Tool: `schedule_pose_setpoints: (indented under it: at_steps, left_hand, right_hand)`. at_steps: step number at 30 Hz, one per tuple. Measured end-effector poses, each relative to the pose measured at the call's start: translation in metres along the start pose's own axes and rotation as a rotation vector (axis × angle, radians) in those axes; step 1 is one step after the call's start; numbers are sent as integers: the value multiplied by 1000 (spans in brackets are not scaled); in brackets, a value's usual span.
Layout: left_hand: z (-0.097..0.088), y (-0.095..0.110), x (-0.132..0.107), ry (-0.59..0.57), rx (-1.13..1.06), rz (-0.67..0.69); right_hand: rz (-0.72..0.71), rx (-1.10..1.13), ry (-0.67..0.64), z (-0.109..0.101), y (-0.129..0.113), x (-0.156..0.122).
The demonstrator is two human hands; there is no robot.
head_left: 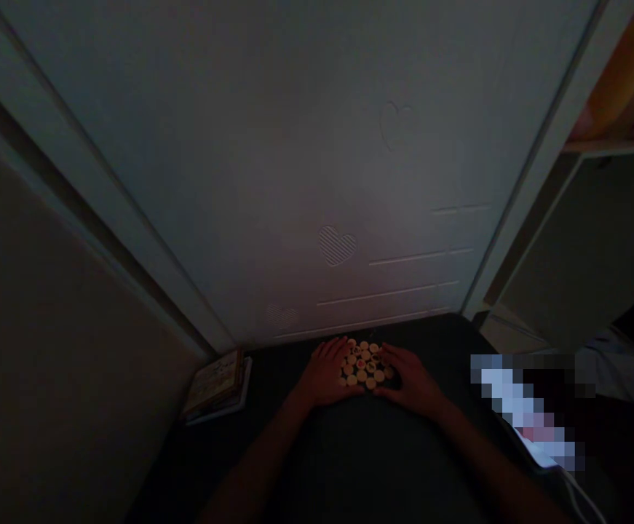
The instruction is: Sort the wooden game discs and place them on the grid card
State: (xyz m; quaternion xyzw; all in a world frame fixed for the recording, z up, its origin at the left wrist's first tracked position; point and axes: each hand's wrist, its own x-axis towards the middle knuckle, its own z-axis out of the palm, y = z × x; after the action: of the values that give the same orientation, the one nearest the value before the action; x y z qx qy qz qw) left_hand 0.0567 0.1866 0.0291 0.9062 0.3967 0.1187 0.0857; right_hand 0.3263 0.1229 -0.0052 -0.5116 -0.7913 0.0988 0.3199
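Several round, pale wooden discs [362, 375] lie close together on the dark tabletop [371, 458]; a few carry small marks, one of them red. My left hand [325, 375] curves around the left side of the group, fingers stretched out and touching the outer discs. Around the right side curves my right hand [410, 382], its thumb and fingers apart, cupping the edge discs. Neither hand lifts anything. Dim light hides the fine detail of the discs and fingertips.
Left of my hands, a small stack of books [215, 386] sits by the wall. A lit, blurred-out screen [535, 437] with a white cable [581, 495] is at the right. Behind the table stands a pale panel [295, 182] with heart shapes. A shelf [616, 145] is at the upper right.
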Motion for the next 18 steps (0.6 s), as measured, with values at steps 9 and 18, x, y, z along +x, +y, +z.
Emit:
schedule_pose_setpoints:
  at_steps: [9, 18]
  left_hand:
    - [-7, 4, -17, 113, -9, 24]
    - [-1, -35, -100, 404, -58, -269]
  right_hand:
    - [79, -5, 1, 4, 3, 3]
    - [82, 138, 164, -2, 3, -8]
